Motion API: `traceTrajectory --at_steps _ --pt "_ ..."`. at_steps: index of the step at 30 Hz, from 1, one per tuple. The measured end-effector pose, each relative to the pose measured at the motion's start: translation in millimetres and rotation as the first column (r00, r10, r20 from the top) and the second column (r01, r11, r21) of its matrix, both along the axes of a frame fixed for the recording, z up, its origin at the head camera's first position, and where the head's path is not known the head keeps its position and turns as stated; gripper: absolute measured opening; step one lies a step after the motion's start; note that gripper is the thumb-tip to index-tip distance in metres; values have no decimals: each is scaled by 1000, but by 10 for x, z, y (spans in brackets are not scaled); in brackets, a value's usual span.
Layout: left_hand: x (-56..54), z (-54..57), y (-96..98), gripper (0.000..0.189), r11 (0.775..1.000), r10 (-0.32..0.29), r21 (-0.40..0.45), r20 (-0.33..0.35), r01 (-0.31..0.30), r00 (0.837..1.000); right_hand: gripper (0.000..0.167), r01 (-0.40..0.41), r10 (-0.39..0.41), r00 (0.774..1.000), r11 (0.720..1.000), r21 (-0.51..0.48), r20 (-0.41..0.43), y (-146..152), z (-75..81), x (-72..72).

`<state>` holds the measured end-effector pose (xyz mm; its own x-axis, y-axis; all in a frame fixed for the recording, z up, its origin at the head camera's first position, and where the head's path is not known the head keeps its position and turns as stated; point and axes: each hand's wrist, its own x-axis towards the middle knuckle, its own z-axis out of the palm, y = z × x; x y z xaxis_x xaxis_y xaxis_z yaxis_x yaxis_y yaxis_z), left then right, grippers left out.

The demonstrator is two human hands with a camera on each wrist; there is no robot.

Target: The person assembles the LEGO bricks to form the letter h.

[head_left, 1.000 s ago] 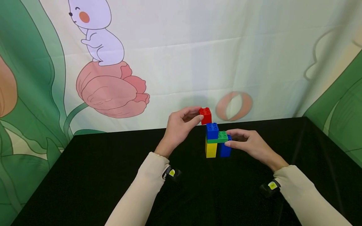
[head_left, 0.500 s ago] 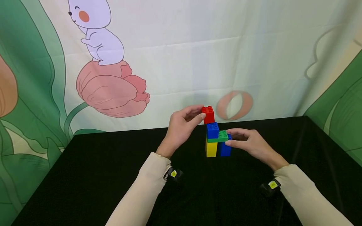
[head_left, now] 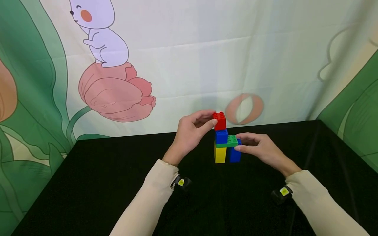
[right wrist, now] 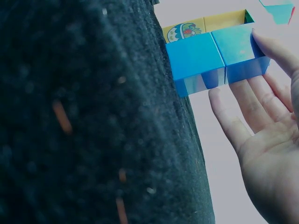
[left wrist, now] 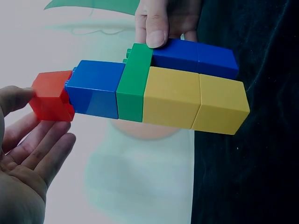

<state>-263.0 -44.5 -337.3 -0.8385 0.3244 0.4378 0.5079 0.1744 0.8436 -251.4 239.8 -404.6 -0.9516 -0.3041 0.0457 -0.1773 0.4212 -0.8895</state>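
My left hand (head_left: 190, 132) pinches a red building block (head_left: 219, 121) between thumb and fingers. The red block sits slightly tilted at the studs of a blue block (left wrist: 96, 88), a thin gap showing in the left wrist view. That blue block stands on a flat green block (head_left: 232, 140), which bridges two columns: two yellow blocks (left wrist: 173, 97) on the left and two blue blocks (right wrist: 219, 56) on the right. My right hand (head_left: 262, 149) grips the top of the blue column, thumb in front and fingers behind.
A black cloth (head_left: 189, 203) covers the table under the structure. Close behind stands a pale printed curtain (head_left: 189, 72) with a rabbit and flower. Each wrist wears a small camera on a strap (head_left: 180, 181).
My left hand has carried the red block to the right and lowered it onto the upper blue block. The right hand has kept its grip on the blue column.
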Motion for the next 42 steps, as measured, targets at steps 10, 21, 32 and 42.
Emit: traceTrajectory --at_steps 10,21,32,42 --pt "34 19 8 33 999 -12 -47 -17 11 1000 57 -15 15 1000 1000 -4 -12 6 -15 -5" --pt "31 17 1 33 999 -29 -43 -9 29 1000 57 -12 12 1000 1000 -12 -5 6 -16 -6" --pt "37 24 -10 34 997 -35 -62 -16 34 999 57 -10 10 1000 1000 -5 1 8 -6 0" --pt "24 18 -26 34 996 -59 -69 -24 57 998 57 -11 11 1000 1000 -6 -3 7 -5 6"
